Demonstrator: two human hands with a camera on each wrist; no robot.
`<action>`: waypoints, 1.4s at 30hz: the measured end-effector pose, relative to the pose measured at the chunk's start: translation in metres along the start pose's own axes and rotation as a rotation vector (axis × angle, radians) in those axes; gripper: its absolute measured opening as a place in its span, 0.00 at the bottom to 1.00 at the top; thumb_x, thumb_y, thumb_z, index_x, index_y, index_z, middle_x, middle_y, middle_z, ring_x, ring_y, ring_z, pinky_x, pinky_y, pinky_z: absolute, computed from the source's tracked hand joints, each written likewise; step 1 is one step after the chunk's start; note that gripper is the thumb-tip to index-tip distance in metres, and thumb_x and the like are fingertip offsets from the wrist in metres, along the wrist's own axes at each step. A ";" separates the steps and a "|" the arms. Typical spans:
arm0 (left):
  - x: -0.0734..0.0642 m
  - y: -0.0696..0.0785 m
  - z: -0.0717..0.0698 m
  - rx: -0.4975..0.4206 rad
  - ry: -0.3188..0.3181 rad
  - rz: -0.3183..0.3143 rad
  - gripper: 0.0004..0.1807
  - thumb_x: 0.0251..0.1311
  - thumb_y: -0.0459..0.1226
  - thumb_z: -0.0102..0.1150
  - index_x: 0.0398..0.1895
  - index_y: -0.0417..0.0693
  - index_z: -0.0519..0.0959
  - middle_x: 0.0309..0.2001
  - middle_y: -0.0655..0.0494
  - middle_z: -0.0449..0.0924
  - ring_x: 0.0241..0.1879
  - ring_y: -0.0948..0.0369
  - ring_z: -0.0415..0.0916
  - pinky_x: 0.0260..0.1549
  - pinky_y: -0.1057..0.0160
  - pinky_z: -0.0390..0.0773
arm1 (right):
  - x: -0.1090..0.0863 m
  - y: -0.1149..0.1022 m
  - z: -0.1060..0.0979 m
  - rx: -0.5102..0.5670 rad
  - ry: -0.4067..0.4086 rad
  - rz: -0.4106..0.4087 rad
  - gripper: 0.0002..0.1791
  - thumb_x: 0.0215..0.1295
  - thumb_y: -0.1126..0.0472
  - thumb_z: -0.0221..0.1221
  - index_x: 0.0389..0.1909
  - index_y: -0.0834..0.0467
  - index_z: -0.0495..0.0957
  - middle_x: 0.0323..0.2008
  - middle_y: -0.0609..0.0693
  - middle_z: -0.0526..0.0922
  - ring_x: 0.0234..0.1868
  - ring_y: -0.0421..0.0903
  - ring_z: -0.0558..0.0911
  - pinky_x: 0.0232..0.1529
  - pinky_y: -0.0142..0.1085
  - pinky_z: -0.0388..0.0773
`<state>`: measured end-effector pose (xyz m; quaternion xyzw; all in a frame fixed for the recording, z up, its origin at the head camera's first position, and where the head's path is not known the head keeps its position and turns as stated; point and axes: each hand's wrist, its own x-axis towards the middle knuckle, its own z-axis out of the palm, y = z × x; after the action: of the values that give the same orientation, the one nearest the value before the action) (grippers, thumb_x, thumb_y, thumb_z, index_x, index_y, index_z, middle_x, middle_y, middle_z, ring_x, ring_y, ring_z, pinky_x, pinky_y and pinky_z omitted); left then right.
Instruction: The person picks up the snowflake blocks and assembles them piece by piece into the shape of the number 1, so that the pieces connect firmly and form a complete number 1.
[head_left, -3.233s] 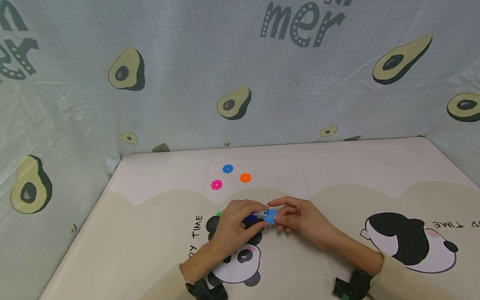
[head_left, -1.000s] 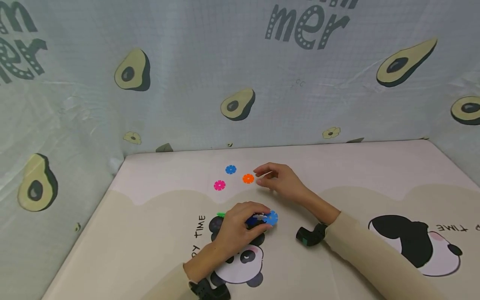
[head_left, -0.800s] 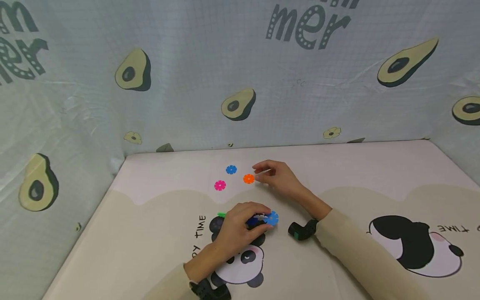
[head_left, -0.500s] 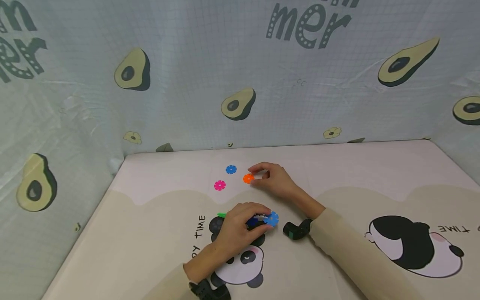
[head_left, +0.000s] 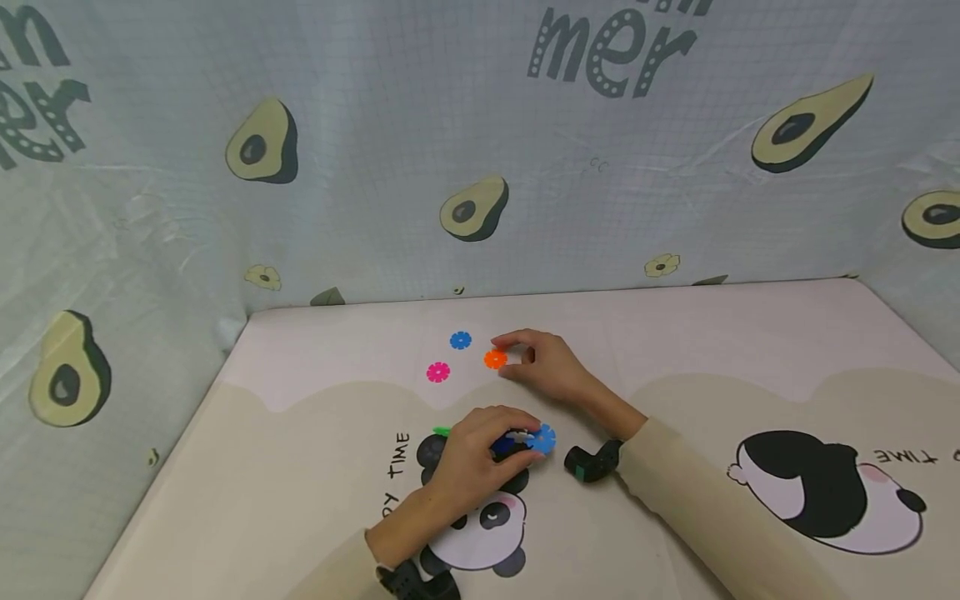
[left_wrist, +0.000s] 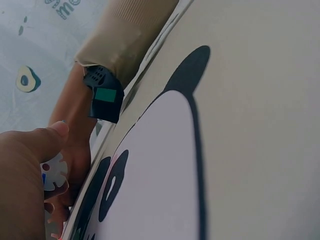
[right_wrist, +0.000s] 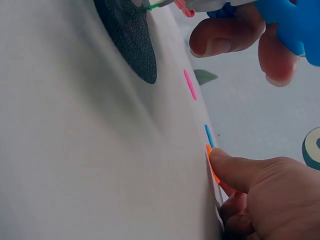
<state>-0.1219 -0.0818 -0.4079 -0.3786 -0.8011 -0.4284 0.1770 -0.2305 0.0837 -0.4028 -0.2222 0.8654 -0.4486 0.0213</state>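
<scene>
In the head view my left hand (head_left: 480,454) grips a joined piece made of notched snowflake discs. A light blue disc (head_left: 544,438) sticks out at its right end, and a green disc (head_left: 441,431) shows at the left. Most of the piece is hidden by the hand; the right wrist view shows the large blue disc (right_wrist: 300,22) close by. Farther back, my right hand (head_left: 547,363) has thumb and forefinger at opposite edges of an orange snowflake disc (head_left: 495,358). The right wrist view shows the thumb against this flat orange disc (right_wrist: 212,162) at the tabletop.
A blue snowflake disc (head_left: 460,340) and a pink one (head_left: 438,372) lie flat just left of the orange one. The table cover (head_left: 285,492) has printed pandas, and a sheet with avocado prints (head_left: 360,167) hangs behind.
My right hand left the joined piece, reached back to the orange disc, and brought its thumb and forefinger in around the edges. The left hand has kept its grip in place.
</scene>
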 end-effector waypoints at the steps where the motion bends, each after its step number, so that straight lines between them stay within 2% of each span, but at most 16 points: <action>1: 0.000 0.000 0.000 0.000 0.001 0.003 0.17 0.49 0.37 0.73 0.43 0.48 0.81 0.44 0.60 0.82 0.46 0.66 0.76 0.47 0.67 0.73 | 0.000 -0.001 0.000 -0.002 0.004 0.000 0.20 0.59 0.59 0.66 0.53 0.53 0.81 0.46 0.45 0.82 0.23 0.44 0.70 0.25 0.34 0.66; 9: 0.000 0.000 -0.001 -0.011 -0.005 -0.015 0.17 0.50 0.37 0.73 0.43 0.48 0.81 0.44 0.61 0.82 0.45 0.66 0.76 0.47 0.67 0.74 | 0.005 -0.005 0.006 -0.023 0.039 0.018 0.19 0.58 0.61 0.66 0.52 0.56 0.81 0.43 0.48 0.81 0.28 0.44 0.71 0.29 0.34 0.70; 16: 0.001 -0.002 0.001 -0.003 0.007 0.034 0.17 0.49 0.36 0.73 0.43 0.48 0.80 0.44 0.59 0.82 0.45 0.65 0.77 0.46 0.67 0.74 | 0.002 -0.006 0.002 -0.067 0.022 0.014 0.18 0.59 0.63 0.64 0.52 0.58 0.81 0.38 0.49 0.79 0.27 0.44 0.69 0.27 0.33 0.66; 23: 0.001 0.000 -0.002 -0.013 -0.005 -0.002 0.16 0.50 0.37 0.72 0.43 0.48 0.81 0.44 0.60 0.82 0.46 0.67 0.76 0.48 0.67 0.73 | 0.000 -0.005 0.000 -0.066 0.010 -0.010 0.15 0.58 0.63 0.65 0.48 0.56 0.83 0.34 0.50 0.75 0.30 0.44 0.70 0.31 0.35 0.67; 30: 0.001 0.001 -0.003 -0.010 -0.004 -0.008 0.16 0.50 0.37 0.72 0.43 0.48 0.81 0.44 0.60 0.82 0.46 0.66 0.76 0.47 0.67 0.73 | -0.001 -0.009 -0.004 -0.049 -0.015 -0.028 0.14 0.59 0.65 0.63 0.47 0.54 0.83 0.30 0.46 0.79 0.28 0.43 0.74 0.31 0.36 0.73; 36: 0.002 0.002 -0.003 -0.013 -0.006 -0.017 0.16 0.51 0.37 0.72 0.43 0.48 0.81 0.44 0.60 0.82 0.46 0.67 0.76 0.47 0.67 0.73 | -0.002 -0.009 -0.013 -0.044 -0.031 0.009 0.16 0.60 0.61 0.64 0.50 0.53 0.83 0.31 0.45 0.81 0.31 0.43 0.77 0.34 0.36 0.75; 42: 0.001 0.001 -0.003 -0.012 -0.006 -0.018 0.16 0.50 0.37 0.72 0.42 0.48 0.81 0.44 0.60 0.82 0.46 0.67 0.77 0.47 0.67 0.73 | -0.010 -0.006 -0.025 0.017 -0.040 0.052 0.17 0.62 0.60 0.64 0.52 0.53 0.81 0.33 0.47 0.81 0.32 0.45 0.77 0.32 0.36 0.77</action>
<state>-0.1219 -0.0832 -0.4045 -0.3736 -0.8026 -0.4335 0.1684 -0.2251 0.1041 -0.3843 -0.2081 0.8665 -0.4507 0.0521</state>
